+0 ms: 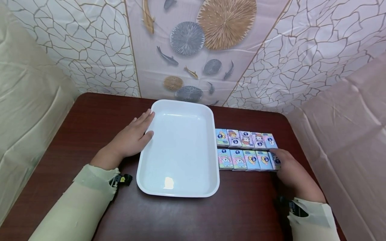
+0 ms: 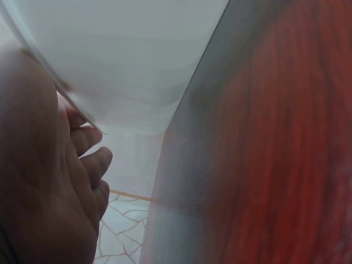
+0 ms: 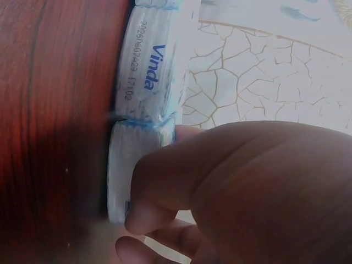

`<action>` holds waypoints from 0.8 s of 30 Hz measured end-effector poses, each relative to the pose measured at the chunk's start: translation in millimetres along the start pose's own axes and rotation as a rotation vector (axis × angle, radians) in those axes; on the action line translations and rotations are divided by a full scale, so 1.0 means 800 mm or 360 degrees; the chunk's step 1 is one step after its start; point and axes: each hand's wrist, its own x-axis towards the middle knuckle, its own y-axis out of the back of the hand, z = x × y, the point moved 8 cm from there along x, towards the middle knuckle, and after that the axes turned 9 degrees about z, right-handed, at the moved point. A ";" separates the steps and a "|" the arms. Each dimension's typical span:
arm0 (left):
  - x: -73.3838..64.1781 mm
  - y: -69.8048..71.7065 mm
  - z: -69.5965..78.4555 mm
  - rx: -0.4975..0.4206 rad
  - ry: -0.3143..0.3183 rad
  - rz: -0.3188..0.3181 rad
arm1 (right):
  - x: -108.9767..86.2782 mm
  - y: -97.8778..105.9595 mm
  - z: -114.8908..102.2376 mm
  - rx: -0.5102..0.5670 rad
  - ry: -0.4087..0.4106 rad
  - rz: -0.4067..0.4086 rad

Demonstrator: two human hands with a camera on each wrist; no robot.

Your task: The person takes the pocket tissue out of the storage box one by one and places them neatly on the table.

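A white rectangular tray [image 1: 179,150] stands on the table. My left hand [image 1: 128,140] rests on its left rim, fingers straight and pointing away; the left wrist view shows the tray's outer wall [image 2: 137,66] beside the palm [image 2: 44,165]. Right of the tray lie two rows of small tissue packs with cartoon prints, a back row [image 1: 246,140] and a front row [image 1: 238,160]. My right hand [image 1: 292,172] pinches the rightmost front tissue pack [image 3: 121,165], thumb on its near side, partly hiding it. Against that one sits another pack [image 3: 146,66], marked Vinda.
The dark reddish-brown table [image 1: 241,207] has rounded far corners. A patterned cloth backdrop [image 1: 99,43] hangs behind it. Pale padded panels stand at the left [image 1: 27,100] and right [image 1: 346,117].
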 end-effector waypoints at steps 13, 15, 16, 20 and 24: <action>-0.002 0.002 -0.004 0.0030 0.0040 -0.0033 | -0.004 0.001 0.006 0.0023 0.0023 0.0002; -0.001 0.005 -0.003 0.0049 0.0033 -0.0033 | -0.007 0.008 0.003 -0.0004 0.0042 0.0045; -0.001 0.006 -0.003 0.0058 0.0029 -0.0030 | -0.009 0.012 0.000 -0.0025 0.0057 0.0080; 0.004 0.013 0.002 0.0090 0.0021 -0.0028 | -0.012 0.035 -0.020 -0.0103 0.0095 0.0203; 0.011 0.024 0.005 0.0149 0.0012 -0.0019 | -0.010 0.056 -0.057 -0.0119 0.0118 0.0258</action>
